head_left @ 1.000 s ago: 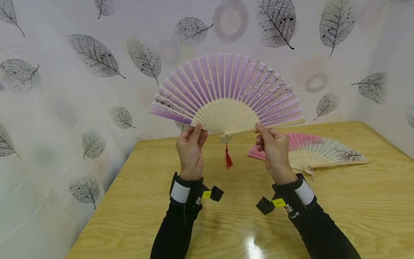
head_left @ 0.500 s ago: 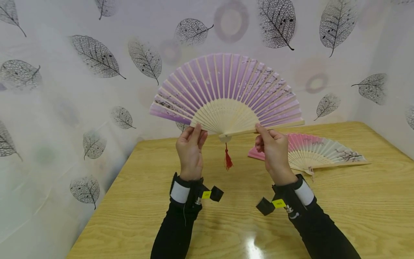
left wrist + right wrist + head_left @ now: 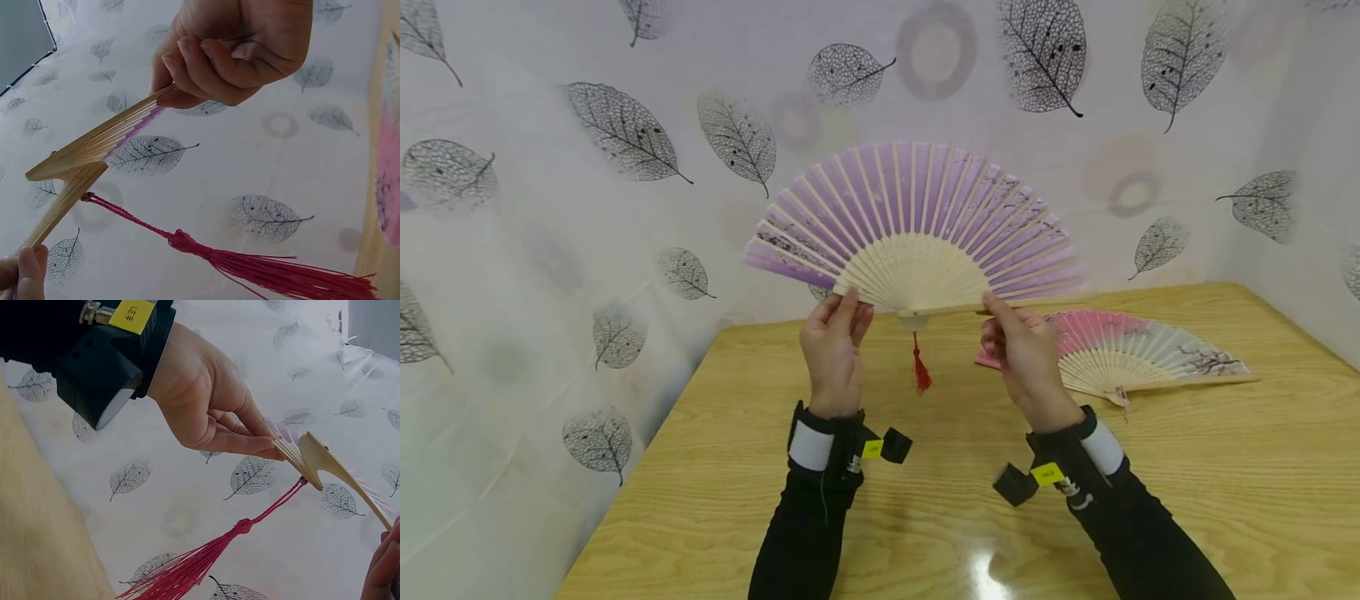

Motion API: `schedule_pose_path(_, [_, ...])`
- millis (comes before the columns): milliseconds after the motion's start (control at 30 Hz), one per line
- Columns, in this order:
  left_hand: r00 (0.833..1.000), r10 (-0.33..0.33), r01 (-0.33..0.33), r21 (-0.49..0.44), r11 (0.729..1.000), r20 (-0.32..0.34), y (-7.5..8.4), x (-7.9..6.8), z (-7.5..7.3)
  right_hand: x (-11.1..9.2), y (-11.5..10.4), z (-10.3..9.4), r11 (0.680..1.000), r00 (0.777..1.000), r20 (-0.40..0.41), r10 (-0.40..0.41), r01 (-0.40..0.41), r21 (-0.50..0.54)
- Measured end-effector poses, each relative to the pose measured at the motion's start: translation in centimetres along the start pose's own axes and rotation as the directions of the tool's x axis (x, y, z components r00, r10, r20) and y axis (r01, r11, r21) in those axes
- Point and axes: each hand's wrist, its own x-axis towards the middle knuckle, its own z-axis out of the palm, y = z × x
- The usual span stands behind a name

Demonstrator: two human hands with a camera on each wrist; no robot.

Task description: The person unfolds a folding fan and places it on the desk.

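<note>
A purple folding fan (image 3: pixel 895 192) with blossom print and pale ribs is spread wide, held up above the table. My left hand (image 3: pixel 835 354) pinches its left outer rib, thumb facing me. My right hand (image 3: pixel 1026 358) pinches the right outer rib, near the pivot. From the pivot hangs a red tassel (image 3: pixel 921 371). The left wrist view shows the fan's ribs (image 3: pixel 100 134) edge-on, with the right hand (image 3: pixel 231 56) above and left fingertips at the lower left corner. In the right wrist view, the left hand (image 3: pixel 206 394) grips one side; right fingers (image 3: pixel 384 565) show at the edge.
A pink and white folding fan (image 3: pixel 1120 354) lies spread on the wooden table (image 3: pixel 737 467), partly behind my right hand. A leaf-patterned sheet (image 3: pixel 662 50) rises behind and beside the table. Both wrists carry black straps with small camera boxes.
Both hands have shifted slightly left with the purple fan, and its upper edge has dropped a little. Its right end is blurred now. The pink fan stays put.
</note>
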Motion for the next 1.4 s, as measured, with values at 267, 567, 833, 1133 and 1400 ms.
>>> schedule_pose_path(267, [0.993,-0.117,0.105,0.248,0.963,0.034,1.3,2.0,-3.0,0.0,2.9,0.8,0.973,0.972,0.074,0.225,-0.228,0.042])
schedule_pose_path(567, [0.882,-0.445,0.259,0.631,0.731,0.153,2.5,5.0,-9.8,-0.2,7.4,1.9,0.925,0.926,0.066,0.372,-0.364,-0.104])
schedule_pose_path(833, [0.781,-0.615,0.286,0.814,0.505,0.107,2.5,6.1,-15.1,-0.6,11.7,3.4,0.864,0.887,0.008,0.462,-0.448,-0.229])
schedule_pose_path(1133, [0.698,-0.716,0.436,0.787,0.436,0.010,1.2,5.9,-17.8,-1.3,13.3,3.5,0.822,0.831,0.011,0.557,-0.549,-0.152])
schedule_pose_path(1400, [0.644,-0.765,0.486,0.784,0.386,-0.023,0.8,5.8,-19.3,-1.0,13.8,2.8,0.771,0.788,0.051,0.614,-0.585,-0.253])
